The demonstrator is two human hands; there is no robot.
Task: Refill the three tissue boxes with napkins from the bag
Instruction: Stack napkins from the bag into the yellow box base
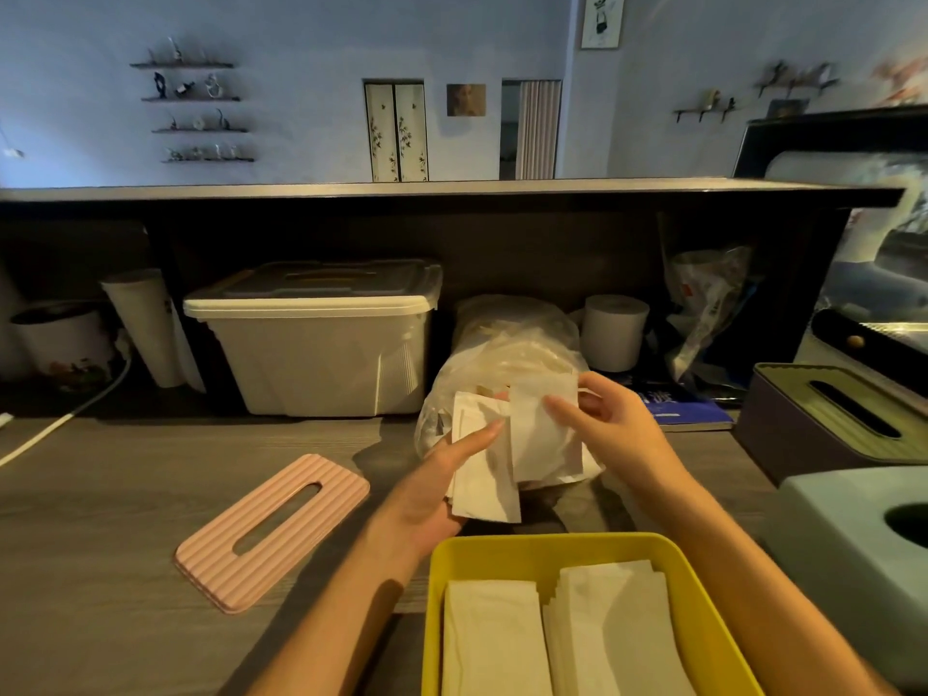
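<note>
Yellow box (547,547), nearest the camera: lid off, two stacks of napkins (552,630) already lying side by side inside. Judgement: the first of three refills is in hand and looks partly done; more napkins are being drawn to top it up.

Pink lid (273,529): lies flat on the counter (100,545), left of the yellow box, apart from it. It is not yet refitted.

Left hand (442,489): just beyond the box's far rim, palm up under a folded wad (484,474) of napkins. Fingers are nearly straight along the wad's face, supporting it; the thumb's position cannot be told.

Right hand (602,414): beside the left, slightly farther out. Fingers (557,406) are curled onto a second sheaf (545,429), gripping it at its right edge, at the mouth of the bag (502,354).

Bag: clear plastic, lying on the counter behind both hands, still well filled.

Other boxes: a pale blue box (853,535) at right and a dark box (823,419) with green slotted lid beyond it, both closed and seemingly untouched.

Next move, as judged: square the two sheaves together, bring them back over the yellow box and lay them on the stacks without creasing. Loose sheets may slip from the open left hand.
</note>
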